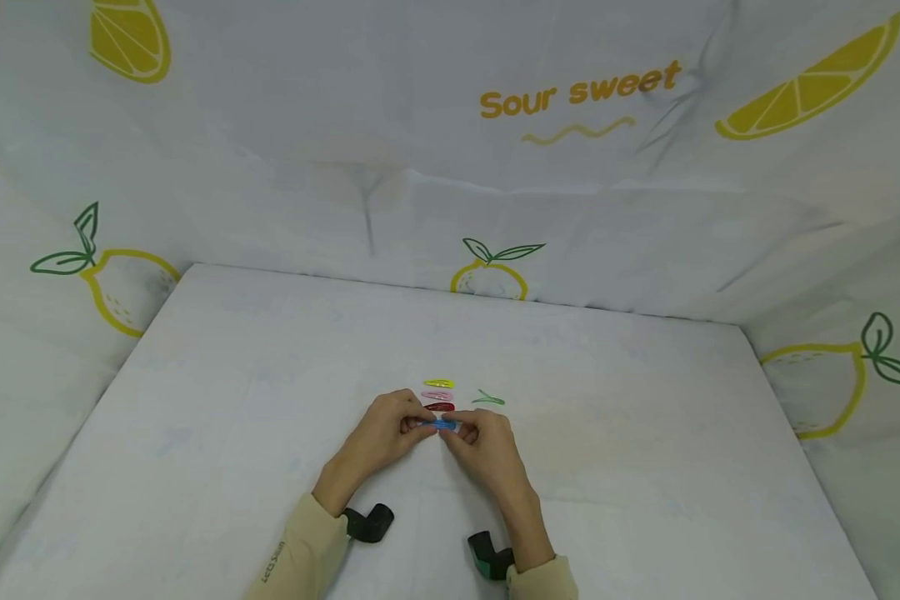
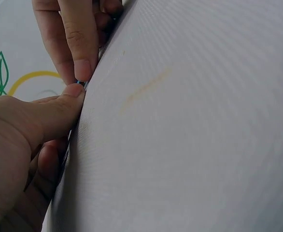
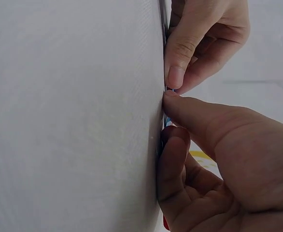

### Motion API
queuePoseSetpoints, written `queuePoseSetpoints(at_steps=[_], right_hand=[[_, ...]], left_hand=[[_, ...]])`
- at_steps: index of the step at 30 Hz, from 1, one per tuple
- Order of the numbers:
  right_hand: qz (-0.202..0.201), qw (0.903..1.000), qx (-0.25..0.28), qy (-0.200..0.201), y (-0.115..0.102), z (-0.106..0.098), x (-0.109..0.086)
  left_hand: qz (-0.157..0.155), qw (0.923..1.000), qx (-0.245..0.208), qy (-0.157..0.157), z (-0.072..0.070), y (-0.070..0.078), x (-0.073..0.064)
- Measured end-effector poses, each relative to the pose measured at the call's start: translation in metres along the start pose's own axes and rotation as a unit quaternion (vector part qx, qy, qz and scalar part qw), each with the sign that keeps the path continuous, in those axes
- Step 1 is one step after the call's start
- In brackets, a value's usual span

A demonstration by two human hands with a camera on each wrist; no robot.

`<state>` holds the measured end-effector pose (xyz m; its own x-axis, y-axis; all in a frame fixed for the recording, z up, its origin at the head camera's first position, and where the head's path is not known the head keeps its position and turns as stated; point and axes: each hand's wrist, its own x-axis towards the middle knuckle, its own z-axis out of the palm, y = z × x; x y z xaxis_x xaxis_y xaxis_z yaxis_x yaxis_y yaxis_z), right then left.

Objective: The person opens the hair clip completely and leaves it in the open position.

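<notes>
A blue snap hair clip (image 1: 442, 424) lies low at the white table surface between both hands in the head view. My left hand (image 1: 381, 432) pinches its left end between thumb and fingers. From the other side, my right hand (image 1: 491, 446) pinches its right part. In both wrist views the fingertips nearly meet, and only a sliver of blue clip (image 3: 168, 121) shows between them. Just beyond the hands, a red hair clip (image 1: 441, 407), a pink one (image 1: 437, 396) and a yellow one (image 1: 438, 383) lie in a column. To their right rests a green hair clip (image 1: 489, 399), its two arms spread.
The white table (image 1: 270, 358) extends around the hands. A white cloth (image 1: 307, 108) printed with lemons stands behind and at both sides. Black angular devices, one (image 1: 371, 523) by the left wrist and one (image 1: 489, 557) by the right, sit near the sleeves.
</notes>
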<state>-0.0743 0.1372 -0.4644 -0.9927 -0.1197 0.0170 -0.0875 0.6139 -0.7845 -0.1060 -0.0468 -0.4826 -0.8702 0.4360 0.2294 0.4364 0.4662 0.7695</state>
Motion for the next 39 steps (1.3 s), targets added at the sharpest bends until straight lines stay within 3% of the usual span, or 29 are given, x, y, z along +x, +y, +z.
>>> queuePoseSetpoints(at_steps=[10,21,39], right_hand=[[-0.001,1.0,0.004,0.001,-0.002,-0.001,-0.001],[-0.017,0.9997,0.002,0.019,-0.003,-0.004,-0.005],[-0.037,0.993,0.101,0.048,-0.01,-0.01,-0.009]], left_hand=[[-0.015,0.9997,0.009,-0.018,-0.002,0.004,0.0],[0.011,0.9994,0.018,-0.028,-0.006,0.009,0.0],[0.059,0.998,-0.008,0.02,-0.012,0.013,0.0]])
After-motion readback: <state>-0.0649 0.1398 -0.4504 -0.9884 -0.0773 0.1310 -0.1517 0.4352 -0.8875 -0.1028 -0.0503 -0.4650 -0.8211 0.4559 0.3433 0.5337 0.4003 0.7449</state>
